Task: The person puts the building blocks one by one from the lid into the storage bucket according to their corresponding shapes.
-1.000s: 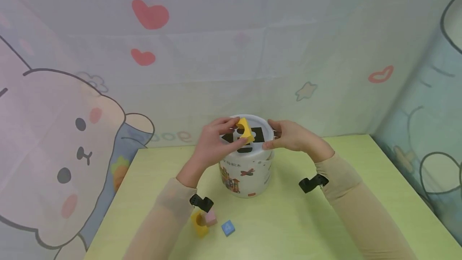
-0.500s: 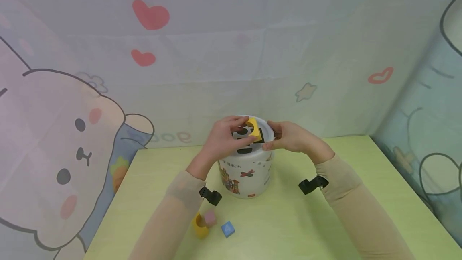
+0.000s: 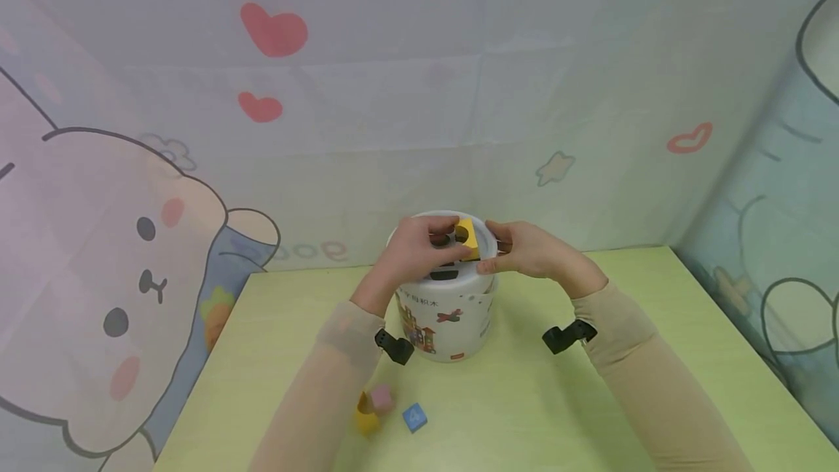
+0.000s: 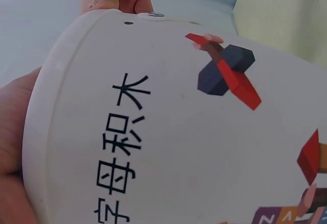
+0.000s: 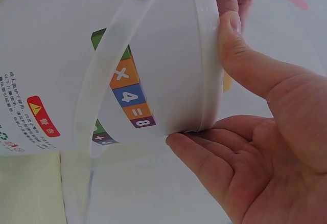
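In the head view a white bucket point(image 3: 452, 330) printed with toy pictures stands upright, topped by a white lid point(image 3: 481, 282) with dark shaped cut-outs. My left hand point(image 3: 416, 246) pinches a yellow arch block point(image 3: 473, 241) between thumb and fingers, over the right part of the lid. On the bucket's right, my right hand point(image 3: 531, 250) grips the lid's edge. The right wrist view has its thumb point(image 5: 237, 45) pressed on the rim and its fingers point(image 5: 209, 157) bent against the other side. The bucket's printed wall point(image 4: 168, 121) fills the left wrist view, hiding the held block.
On the green table point(image 3: 511, 414), in front of the bucket, lie a blue block point(image 3: 415, 418) marked 4, a pink block point(image 3: 381, 398) and another yellow arch block point(image 3: 368, 422), partly covered by my left sleeve. A printed cloth backdrop point(image 3: 393, 93) rises right behind the table.
My left hand has moved right across the lid with the yellow arch block, which has also turned and come lower. The right hand has stayed at the rim.
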